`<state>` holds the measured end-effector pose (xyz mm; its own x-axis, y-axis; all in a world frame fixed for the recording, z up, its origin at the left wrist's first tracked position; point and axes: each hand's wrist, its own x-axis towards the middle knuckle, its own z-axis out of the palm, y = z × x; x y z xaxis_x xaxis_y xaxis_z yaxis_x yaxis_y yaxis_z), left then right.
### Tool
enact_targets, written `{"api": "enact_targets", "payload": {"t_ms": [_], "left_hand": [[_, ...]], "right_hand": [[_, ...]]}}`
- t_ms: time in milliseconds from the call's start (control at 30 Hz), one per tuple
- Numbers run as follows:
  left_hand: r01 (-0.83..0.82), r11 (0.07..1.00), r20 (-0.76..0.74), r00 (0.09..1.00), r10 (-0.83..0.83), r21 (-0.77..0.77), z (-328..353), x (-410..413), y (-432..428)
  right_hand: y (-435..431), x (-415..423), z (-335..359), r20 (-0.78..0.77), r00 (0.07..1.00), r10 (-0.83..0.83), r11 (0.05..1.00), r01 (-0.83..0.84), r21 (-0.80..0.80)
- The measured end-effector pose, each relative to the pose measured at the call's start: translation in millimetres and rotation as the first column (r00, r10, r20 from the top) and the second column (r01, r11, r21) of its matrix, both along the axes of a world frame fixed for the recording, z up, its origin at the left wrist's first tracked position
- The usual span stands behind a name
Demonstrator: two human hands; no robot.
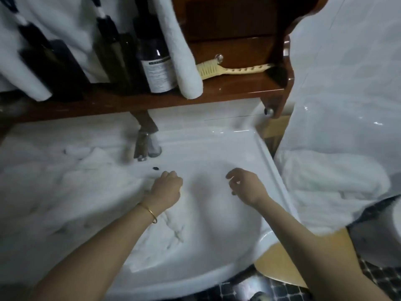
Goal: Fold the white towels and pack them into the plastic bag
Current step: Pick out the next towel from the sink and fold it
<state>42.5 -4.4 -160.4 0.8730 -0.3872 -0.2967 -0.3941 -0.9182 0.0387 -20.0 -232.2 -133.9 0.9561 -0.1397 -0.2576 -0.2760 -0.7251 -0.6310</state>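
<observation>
White towel point(71, 192) heaped over the left of the sink point(269, 161), my 2 hands above the basin.
In the head view, my left hand point(167, 187), with a gold bangle point(149, 211) at the wrist, sits at the towel's edge near the tap point(142, 146) with its fingers curled under; the blur keeps me from telling whether it pinches the cloth. My right hand point(245, 185) hangs over the bare basin, fingers loosely bent, holding nothing. Just beside the sink's right rim is the plastic bag point(347, 83), and a second towel point(325, 181) shows through its lower part. Above, on the wooden shelf point(238, 88), are dark bottles point(158, 68), 1 rolled towel point(184, 61) leaning against them, and a yellow comb point(234, 70).
</observation>
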Motion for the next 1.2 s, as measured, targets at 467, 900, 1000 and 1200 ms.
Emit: {"api": "enact_targets", "payload": {"t_ms": [467, 900, 1000, 1200], "left_hand": [[0.268, 0.939, 0.23, 0.92, -0.316, 0.216, -7, 18, 117], [-0.153, 0.373, -0.267, 0.924, -0.275, -0.915, 110, -6, 25], [-0.122, 0.299, -0.214, 0.931, -0.296, -0.946, 125, -2, 0], [0.027, 0.688, -0.227, 0.934, -0.275, -0.725, 99, -1, -22]], "right_hand": [[126, -31, -42, -0.285, 0.918, -0.274, 0.876, 0.361, 0.319], [145, -37, 0, 0.077, 0.934, -0.349, 0.72, 0.215, 0.66], [113, -33, 30, 0.083, 0.712, -0.697, 0.555, 0.463, 0.691], [49, -38, 81, -0.113, 0.335, -0.935, 0.074, 0.498, 0.864]]}}
